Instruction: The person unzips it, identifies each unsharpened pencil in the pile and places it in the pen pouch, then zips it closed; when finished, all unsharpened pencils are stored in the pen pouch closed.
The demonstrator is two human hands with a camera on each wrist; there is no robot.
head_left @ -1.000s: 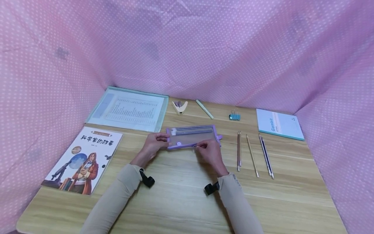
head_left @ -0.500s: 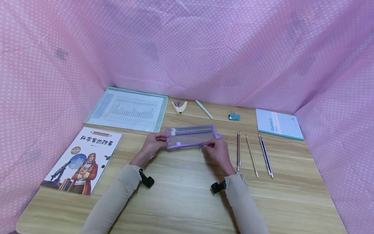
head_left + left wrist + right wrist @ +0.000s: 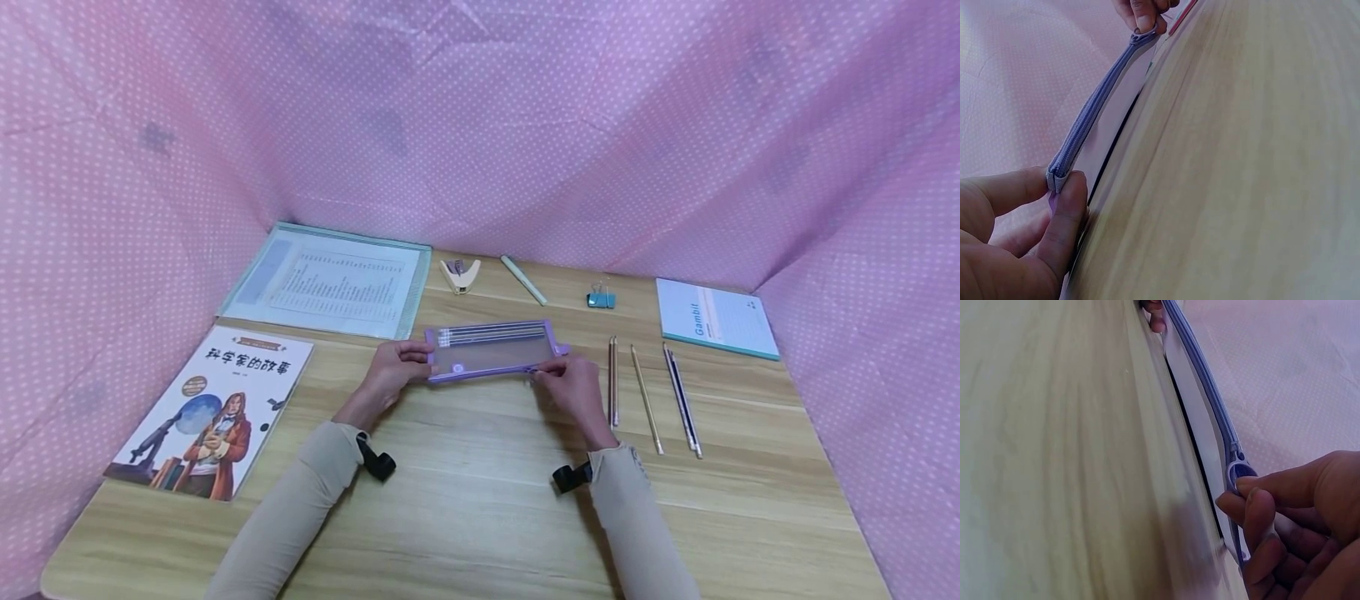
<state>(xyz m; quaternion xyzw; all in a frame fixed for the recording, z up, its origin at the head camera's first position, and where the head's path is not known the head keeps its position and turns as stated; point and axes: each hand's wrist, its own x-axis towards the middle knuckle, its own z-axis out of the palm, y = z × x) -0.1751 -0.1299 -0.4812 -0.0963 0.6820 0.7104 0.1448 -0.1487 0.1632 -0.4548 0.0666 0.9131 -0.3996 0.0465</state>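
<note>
A clear pencil case (image 3: 498, 357) with purple edging lies mid-table, several striped pencils (image 3: 495, 334) showing inside along its far side. My left hand (image 3: 395, 367) pinches its left end between thumb and fingers. At the near right part of the case, my right hand (image 3: 576, 387) pinches the ring-shaped zipper pull (image 3: 1233, 472) between thumb and forefinger. In the left wrist view the purple zipper (image 3: 1091, 112) runs from the left fingertips up to the right hand, its teeth joined along that stretch.
Loose pencils (image 3: 643, 396) lie right of the case, beside the right hand. Behind stand a stapler-like tool (image 3: 461, 277), a pale green pen (image 3: 523, 280) and a teal binder clip (image 3: 601, 297). A notebook (image 3: 716, 318), document folder (image 3: 330, 279) and book (image 3: 213, 412) lie around.
My right hand has slid rightward along the near edge of the case with the zipper pull. The left hand has stayed at the left end.
</note>
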